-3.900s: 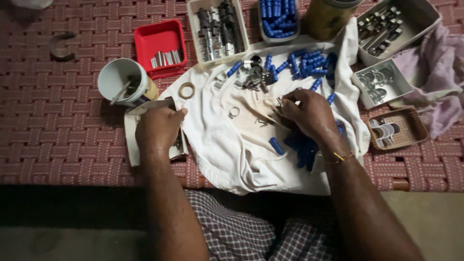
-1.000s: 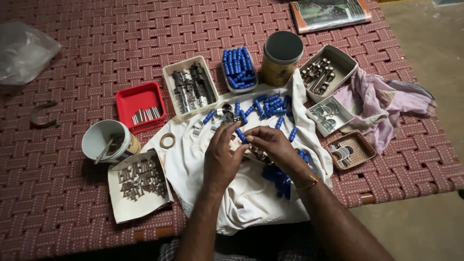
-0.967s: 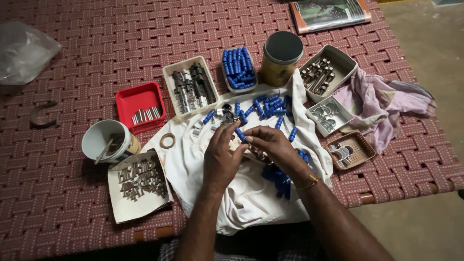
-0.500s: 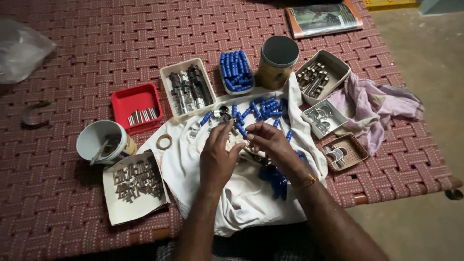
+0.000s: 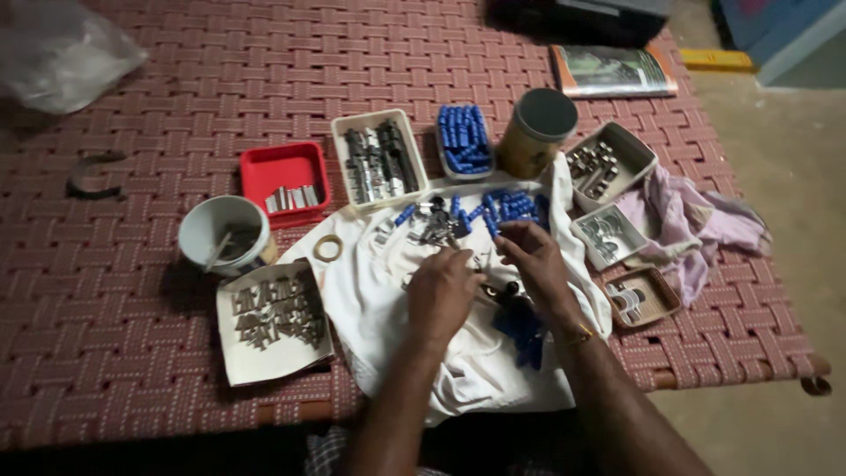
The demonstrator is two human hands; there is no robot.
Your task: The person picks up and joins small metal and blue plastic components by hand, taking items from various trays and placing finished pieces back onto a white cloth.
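1. Both hands down over the white cloth [image 5: 458,370], left hand [image 5: 443,295] and right hand [image 5: 535,264] side by side, knuckles up, fingertips pointing away from the body.
2. Just beyond both sets of fingertips: the loose metal parts [image 5: 434,225], a small grey and silver cluster, and next to it the scattered blue sleeves [image 5: 511,207].
3. Metal cluster dead ahead of the left hand, so nearer to that one; blue scatter ahead of the right hand, nearly touching its fingertips.
4. Blue sleeves: short cylinders, bright blue, long axes pointing every which way, no common line.
5. Left hand curled, fingers tucked down onto the cloth; whether anything sits inside that curl, cannot tell, the back of the hand hiding it.
6. Right hand with fingers bent and drawn together at the tips, as if pinching something small; the thing itself too small and blurred to make out.
7. Between the two hands, low on the cloth, a dark little piece [image 5: 502,289], close by the right hand's thumb side.
8. Under the right wrist, another heap of blue sleeves [image 5: 522,324], partly covered by the arm.
9. Off to the left of the left hand, well apart: flat paper tray of metal pieces [image 5: 273,316], white cup [image 5: 222,234], red tray [image 5: 284,176].
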